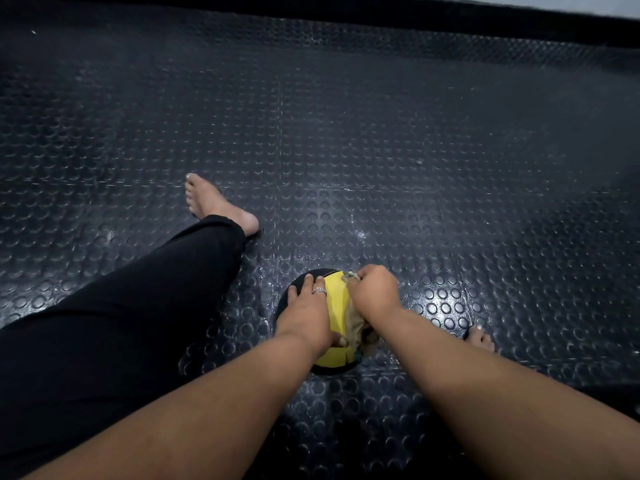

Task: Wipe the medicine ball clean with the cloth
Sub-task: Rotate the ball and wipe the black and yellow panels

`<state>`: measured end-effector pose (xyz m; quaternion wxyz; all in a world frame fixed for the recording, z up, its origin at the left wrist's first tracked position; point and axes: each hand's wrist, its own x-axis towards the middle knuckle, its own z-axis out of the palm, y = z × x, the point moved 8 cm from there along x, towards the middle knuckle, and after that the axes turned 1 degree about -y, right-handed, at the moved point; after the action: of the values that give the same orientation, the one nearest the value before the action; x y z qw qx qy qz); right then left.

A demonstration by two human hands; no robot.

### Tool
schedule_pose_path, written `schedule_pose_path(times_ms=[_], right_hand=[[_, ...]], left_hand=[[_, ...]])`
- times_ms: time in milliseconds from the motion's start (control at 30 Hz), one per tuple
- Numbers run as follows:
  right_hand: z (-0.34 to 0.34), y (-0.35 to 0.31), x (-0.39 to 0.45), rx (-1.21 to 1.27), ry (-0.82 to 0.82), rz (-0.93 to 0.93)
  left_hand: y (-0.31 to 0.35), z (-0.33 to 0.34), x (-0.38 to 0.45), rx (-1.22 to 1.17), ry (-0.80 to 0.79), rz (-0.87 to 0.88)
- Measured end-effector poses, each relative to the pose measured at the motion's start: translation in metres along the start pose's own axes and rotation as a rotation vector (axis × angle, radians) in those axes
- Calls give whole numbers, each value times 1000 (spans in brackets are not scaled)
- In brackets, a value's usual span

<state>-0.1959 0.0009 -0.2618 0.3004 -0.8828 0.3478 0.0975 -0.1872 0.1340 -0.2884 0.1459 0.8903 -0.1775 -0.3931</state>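
Note:
A yellow and black medicine ball point(335, 306) sits on the studded floor between my legs, low in the middle of the view. My left hand point(306, 306) lies flat on its left side, fingers straight and spread, a ring on one finger. My right hand point(375, 289) is curled round a beige cloth point(360, 327) and presses it against the ball's upper right side. Part of the cloth hangs down under my right wrist. The ball's right side is hidden by my hand and the cloth.
The floor is dark rubber matting with round studs point(346, 133). My left leg in black trousers point(121, 306) stretches out to the left, bare foot point(214, 202) ahead. My right foot point(479, 337) shows beside the right forearm. A dark wall edge point(381, 15) runs along the far side.

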Motion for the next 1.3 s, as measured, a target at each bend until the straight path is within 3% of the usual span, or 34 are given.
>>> schedule_pose_path(times_ms=[100, 167, 333, 400, 500, 567, 767, 933, 1133, 1300], right_hand=[[8, -22, -17, -70, -112, -350], [14, -28, -25, -113, -149, -486], [3, -6, -2, -79, -27, -195], [4, -9, -1, -149, -56, -222], [10, -24, -15, -162, -163, -449], [15, -25, -22, -138, -185, -501], [0, -9, -3, -96, -45, -150], [19, -37, -20, -134, -126, -313], [-2, -7, 6, -168, -104, -115], [9, -28, -25, -152, -163, -396]], left_hand=[[-4, -2, 1, -18, -2, -4], [-6, -2, 1, -12, -3, -2], [-2, 0, 1, 38, -1, 13], [-3, -1, 0, 47, -8, 11], [-9, -2, 1, 32, -5, 7], [-12, -2, 2, 25, 1, 12], [-7, 1, -1, 57, 8, 29], [-8, -2, 3, 13, 17, 23], [-4, 0, -2, 72, 19, 38], [-8, -2, 1, 62, 22, 46]])
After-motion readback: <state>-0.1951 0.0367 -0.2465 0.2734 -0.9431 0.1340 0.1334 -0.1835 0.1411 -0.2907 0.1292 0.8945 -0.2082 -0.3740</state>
